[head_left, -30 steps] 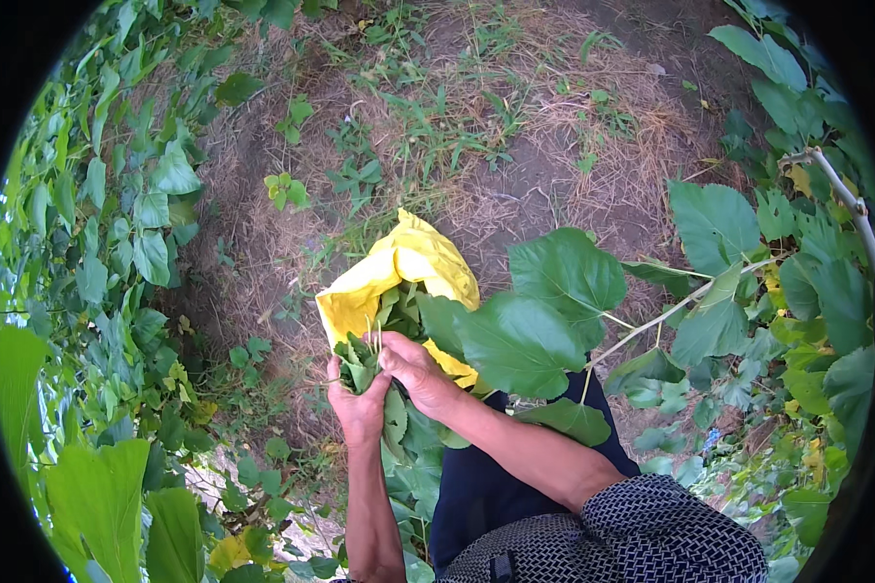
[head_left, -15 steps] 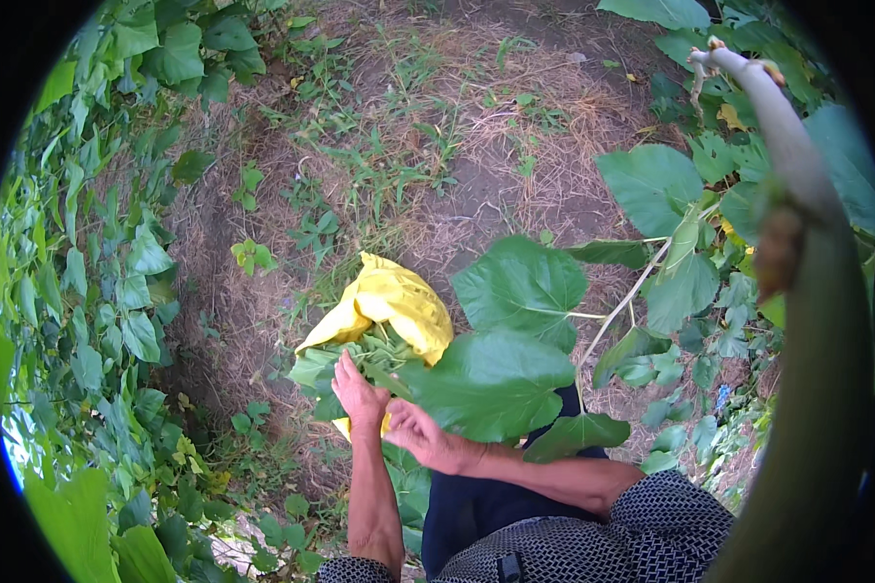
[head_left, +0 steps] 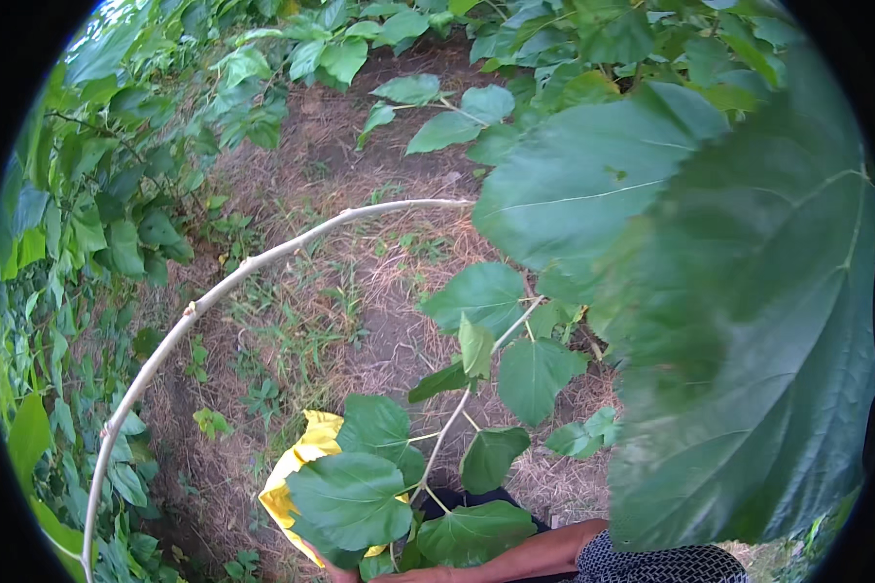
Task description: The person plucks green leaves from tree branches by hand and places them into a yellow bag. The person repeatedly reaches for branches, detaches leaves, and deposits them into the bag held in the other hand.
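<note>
1. Low in view, left of centre: a yellow bag, largely hidden behind a broad heart-shaped leaf, with just a creased upper part, the left side and small patches visible.
2. Right by the bag's lower end, cut off by the picture's edge: the left hand, only a sliver; cannot tell whether spread or pinching something.
3. Just to the right: the right hand, likewise cropped; cannot tell how the fingers stand, or on what.
4. Behind the right hand: a bare forearm in a patterned sleeve, near dark trousers.
5. Slanting down in front of the bag: a leafy branch.
6. Arching across the left: a bare, pale stem.
7. Filling the right, blurred: a large toothed leaf.
</note>
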`<state>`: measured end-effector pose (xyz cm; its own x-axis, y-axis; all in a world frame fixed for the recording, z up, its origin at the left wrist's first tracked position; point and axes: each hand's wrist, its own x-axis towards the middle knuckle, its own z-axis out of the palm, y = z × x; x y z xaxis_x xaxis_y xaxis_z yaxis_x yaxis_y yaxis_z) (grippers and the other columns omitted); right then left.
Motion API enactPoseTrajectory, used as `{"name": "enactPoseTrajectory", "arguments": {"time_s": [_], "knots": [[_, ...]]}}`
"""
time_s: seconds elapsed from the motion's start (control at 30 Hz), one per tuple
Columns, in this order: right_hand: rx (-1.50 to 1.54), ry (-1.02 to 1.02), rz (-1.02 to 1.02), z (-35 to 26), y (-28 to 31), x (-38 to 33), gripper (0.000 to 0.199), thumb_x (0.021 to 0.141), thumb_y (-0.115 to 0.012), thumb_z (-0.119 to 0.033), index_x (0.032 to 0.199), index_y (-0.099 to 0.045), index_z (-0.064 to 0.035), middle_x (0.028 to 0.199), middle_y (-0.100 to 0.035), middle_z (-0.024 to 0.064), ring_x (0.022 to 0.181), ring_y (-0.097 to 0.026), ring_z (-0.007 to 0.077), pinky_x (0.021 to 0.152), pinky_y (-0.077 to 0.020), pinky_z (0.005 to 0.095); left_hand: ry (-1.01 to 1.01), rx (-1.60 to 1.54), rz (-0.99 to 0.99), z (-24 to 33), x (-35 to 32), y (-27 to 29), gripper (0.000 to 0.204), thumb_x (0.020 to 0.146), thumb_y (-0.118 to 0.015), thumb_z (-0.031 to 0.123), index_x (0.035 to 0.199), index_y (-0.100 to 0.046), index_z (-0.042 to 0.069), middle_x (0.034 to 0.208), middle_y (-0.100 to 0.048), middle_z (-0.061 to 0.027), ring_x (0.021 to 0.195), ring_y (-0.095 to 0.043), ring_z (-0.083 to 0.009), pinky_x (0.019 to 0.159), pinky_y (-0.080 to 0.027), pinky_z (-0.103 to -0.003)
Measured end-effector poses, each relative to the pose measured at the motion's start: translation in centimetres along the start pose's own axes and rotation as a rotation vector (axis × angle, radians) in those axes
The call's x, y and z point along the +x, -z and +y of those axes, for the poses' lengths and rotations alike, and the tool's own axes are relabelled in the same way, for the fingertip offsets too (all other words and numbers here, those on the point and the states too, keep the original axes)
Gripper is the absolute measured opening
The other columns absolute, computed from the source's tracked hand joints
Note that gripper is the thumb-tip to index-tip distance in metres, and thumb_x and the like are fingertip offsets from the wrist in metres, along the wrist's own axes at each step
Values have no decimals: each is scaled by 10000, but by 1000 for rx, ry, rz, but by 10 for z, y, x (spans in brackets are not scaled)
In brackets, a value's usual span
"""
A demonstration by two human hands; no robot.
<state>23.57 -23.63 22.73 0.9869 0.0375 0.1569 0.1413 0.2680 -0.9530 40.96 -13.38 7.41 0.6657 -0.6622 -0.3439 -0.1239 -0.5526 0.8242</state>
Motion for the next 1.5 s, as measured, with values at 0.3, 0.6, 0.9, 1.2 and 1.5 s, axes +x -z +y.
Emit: {"name": "enactPoseTrajectory", "arguments": {"time_s": [0.3,0.6,0.9,1.2,1.5], "knots": [[72,-126,506,-35,77,-134,312,1060,-712,-183,1284,-651,25,1072,-718,67,1002,-675,144,914,-553,314,-178,137,-359,71,-15,-39,359,975,-801,301,1244,-768,65,1156,-789,-176,1054,-719,-295,922,-564,-520],[-386,61,1279,-148,80,-237,313,1053,-746,-98,1330,-674,31,1215,-784,175,1095,-769,224,1012,-630,346,-441,11,-1030,164,-115,-60,184,960,-848,174,1048,-794,21,894,-752,-132,811,-722,-210,729,-570,-380],[-1105,467,1018,-335,58,-219,413,931,-876,-106,1243,-689,90,1115,-782,204,959,-786,273,816,-647,400,-1486,-333,-744,438,-123,-42,227,917,-823,182,1034,-772,-5,949,-740,-189,806,-735,-324,739,-599,-422],[-2037,807,904,-504,2,-130,463,895,-881,-162,1277,-711,36,1325,-725,232,1120,-751,358,863,-648,445,-1959,-82,652,607,-139,64,551,1012,-703,232,1426,-587,-112,1472,-575,-280,1394,-555,-401,1116,-533,-491],[-2954,987,836,-635,33,-30,510,936,-770,-343,1251,-631,34,1199,-713,209,1167,-690,382,995,-525,500,-2009,32,1124,803,-90,118,614,924,-808,312,1397,-656,-50,1327,-714,-305,1240,-697,-462,1109,-521,-562]]}}
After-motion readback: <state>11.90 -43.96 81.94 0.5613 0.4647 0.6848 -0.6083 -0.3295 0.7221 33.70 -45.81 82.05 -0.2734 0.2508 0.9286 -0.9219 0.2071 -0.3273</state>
